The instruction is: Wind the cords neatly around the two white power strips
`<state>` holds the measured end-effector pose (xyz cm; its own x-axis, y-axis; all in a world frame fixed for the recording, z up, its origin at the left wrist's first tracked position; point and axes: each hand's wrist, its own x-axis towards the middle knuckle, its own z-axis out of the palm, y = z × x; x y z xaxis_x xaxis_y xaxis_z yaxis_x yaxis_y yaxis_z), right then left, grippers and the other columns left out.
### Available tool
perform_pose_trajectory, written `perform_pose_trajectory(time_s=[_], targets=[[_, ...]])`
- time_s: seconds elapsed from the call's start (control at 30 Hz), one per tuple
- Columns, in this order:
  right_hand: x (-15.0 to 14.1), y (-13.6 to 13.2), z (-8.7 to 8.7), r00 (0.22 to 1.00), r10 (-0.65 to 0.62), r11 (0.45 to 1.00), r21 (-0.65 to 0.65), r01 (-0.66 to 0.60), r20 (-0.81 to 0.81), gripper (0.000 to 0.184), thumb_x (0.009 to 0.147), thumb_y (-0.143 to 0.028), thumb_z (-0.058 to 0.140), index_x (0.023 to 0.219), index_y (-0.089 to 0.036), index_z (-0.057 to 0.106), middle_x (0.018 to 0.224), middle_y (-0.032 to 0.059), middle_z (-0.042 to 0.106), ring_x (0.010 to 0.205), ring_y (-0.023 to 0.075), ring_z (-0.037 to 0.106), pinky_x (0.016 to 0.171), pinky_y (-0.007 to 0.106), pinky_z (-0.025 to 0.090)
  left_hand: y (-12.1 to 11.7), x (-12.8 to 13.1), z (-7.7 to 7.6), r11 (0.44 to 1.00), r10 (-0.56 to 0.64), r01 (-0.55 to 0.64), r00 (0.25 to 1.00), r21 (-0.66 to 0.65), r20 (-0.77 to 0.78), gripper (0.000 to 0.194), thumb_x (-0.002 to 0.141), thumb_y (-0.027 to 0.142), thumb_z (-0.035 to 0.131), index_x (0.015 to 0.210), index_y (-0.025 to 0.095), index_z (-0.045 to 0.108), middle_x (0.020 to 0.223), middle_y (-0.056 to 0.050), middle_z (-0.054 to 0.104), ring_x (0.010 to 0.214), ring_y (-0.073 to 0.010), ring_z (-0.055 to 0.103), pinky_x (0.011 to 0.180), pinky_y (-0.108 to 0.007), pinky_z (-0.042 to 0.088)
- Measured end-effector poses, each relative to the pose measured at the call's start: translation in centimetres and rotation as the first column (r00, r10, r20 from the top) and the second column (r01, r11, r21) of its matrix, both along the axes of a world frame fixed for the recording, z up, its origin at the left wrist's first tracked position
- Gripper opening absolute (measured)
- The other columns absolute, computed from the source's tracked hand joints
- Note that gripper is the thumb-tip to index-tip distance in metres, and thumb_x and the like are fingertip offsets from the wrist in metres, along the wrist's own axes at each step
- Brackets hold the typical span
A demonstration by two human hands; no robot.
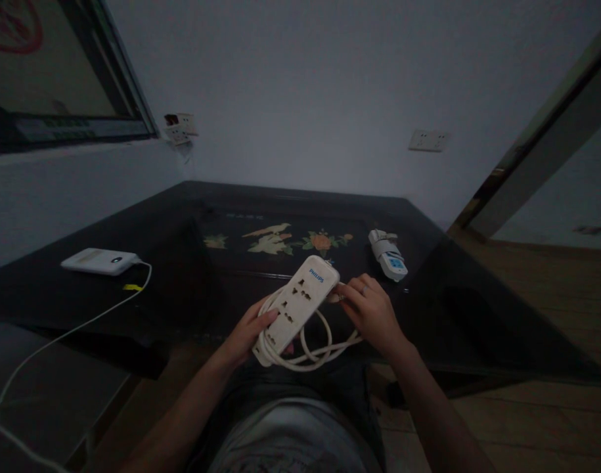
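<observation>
A white power strip (306, 292) with blue PHILIPS lettering is tilted above the near edge of the dark table. My left hand (248, 330) is closed around its lower left side, the thumb lying on the socket face. The strip's white cord (324, 358) loops around its lower part and hangs in loose coils below. At the strip's upper right corner, the fingers of my right hand (372, 307) are pinched on the cord; the exact grip is partly hidden. One finger of that hand wears a ring.
On the dark table (221, 309) with bird and flower pictures, a second power strip (387, 255) wrapped in its cord lies at the right. A white power bank (100, 261) with a cable (78, 323) lies at the left. Wall sockets (428, 140) are behind.
</observation>
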<state>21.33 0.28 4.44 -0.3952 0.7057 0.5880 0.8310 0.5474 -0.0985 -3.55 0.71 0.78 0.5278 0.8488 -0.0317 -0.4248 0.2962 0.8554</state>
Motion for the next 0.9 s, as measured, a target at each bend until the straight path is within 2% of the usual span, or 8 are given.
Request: perform_pose_trajectory(time_s=[0.1,0.2,0.33,0.47,0.57,0.67,0.8,0.9], targets=[[0.0,0.3,-0.7,1.0,0.008,0.997,0.08,-0.008,0.006,0.027,0.088,-0.013,0.047,0.105,-0.02,0.066,0.079,0.0072,0.061,0.079,0.0219,0.049,0.069,0.035,0.043,0.0,-0.3,-0.1,1.0,0.004,-0.004,1.0,0.002,-0.006,0.071,0.077,0.038,0.068,0.137,0.015,0.04,0.078,-0.012,0.073,0.052,-0.0232,0.068,0.045,-0.029,0.056],[0.2,0.7,-1.1,0.992,0.052,0.986,0.161,-0.033,-0.114,0.023,0.086,-0.012,0.05,0.097,-0.021,0.068,0.095,0.0093,0.064,0.095,0.0234,0.053,0.081,0.04,0.047,0.1,-0.5,-0.4,0.999,0.037,-0.037,0.999,-0.022,-0.02,0.066,0.076,0.039,0.068,0.132,0.013,0.044,0.075,-0.011,0.072,0.052,-0.0232,0.068,0.045,-0.03,0.056],[0.2,0.6,-1.0,0.927,0.236,0.961,0.208,-0.18,-0.29,0.019,0.082,-0.012,0.056,0.092,-0.024,0.066,0.108,0.006,0.066,0.106,0.023,0.057,0.092,0.047,0.047,0.0,-0.2,-0.5,0.997,0.064,-0.065,0.997,-0.036,-0.031,0.064,0.076,0.04,0.068,0.13,0.013,0.046,0.076,-0.01,0.072,0.053,-0.0222,0.067,0.046,-0.031,0.057],[-0.6,-0.6,-0.3,0.715,0.453,0.888,0.194,-0.418,-0.533,0.021,0.084,-0.009,0.055,0.097,-0.024,0.063,0.094,0.004,0.072,0.096,0.0207,0.066,0.093,0.047,0.049,0.0,0.3,-0.3,0.993,0.115,-0.112,0.989,0.031,-0.095,0.065,0.078,0.036,0.067,0.135,0.018,0.044,0.099,-0.011,0.071,0.06,-0.0209,0.068,0.052,-0.032,0.058],[-1.4,-2.0,0.8,0.493,0.481,0.829,0.192,-0.526,-0.725,0.019,0.087,-0.014,0.056,0.103,-0.024,0.061,0.094,0.0052,0.072,0.093,0.0223,0.068,0.088,0.048,0.053,0.1,0.8,-0.4,0.98,0.172,-0.148,0.967,0.135,-0.188,0.063,0.08,0.037,0.065,0.137,0.019,0.045,0.113,-0.012,0.067,0.077,-0.0235,0.069,0.069,-0.036,0.058],[-2.4,-3.6,2.0,0.326,0.481,0.776,0.223,-0.59,-0.814,0.017,0.088,-0.021,0.057,0.104,-0.025,0.062,0.092,0.0049,0.073,0.091,0.0235,0.069,0.086,0.049,0.054,0.4,1.3,-0.6,0.932,0.284,-0.207,0.927,0.297,-0.246,0.057,0.081,0.039,0.063,0.132,0.017,0.051,0.125,-0.012,0.062,0.105,-0.0276,0.062,0.093,-0.037,0.048],[-4.9,-5.8,2.4,0.19,0.45,0.698,0.211,-0.684,-0.873,0.019,0.089,-0.022,0.055,0.107,-0.026,0.062,0.088,0.004,0.073,0.087,0.022,0.07,0.084,0.046,0.055,1.0,2.5,-0.5,0.857,0.415,-0.264,0.863,0.442,-0.289,0.052,0.083,0.043,0.059,0.126,0.014,0.055,0.127,-0.011,0.06,0.118,-0.027,0.053,0.103,-0.036,0.039],[-7.0,-6.6,1.5,0.186,0.458,0.635,0.173,-0.753,-0.869,0.02,0.091,-0.024,0.053,0.109,-0.027,0.06,0.089,0.0043,0.073,0.087,0.0204,0.07,0.084,0.043,0.055,1.5,3.6,-0.4,0.835,0.446,-0.273,0.845,0.478,-0.296,0.051,0.083,0.042,0.058,0.124,0.012,0.055,0.126,-0.011,0.06,0.117,-0.0256,0.054,0.102,-0.034,0.039]])
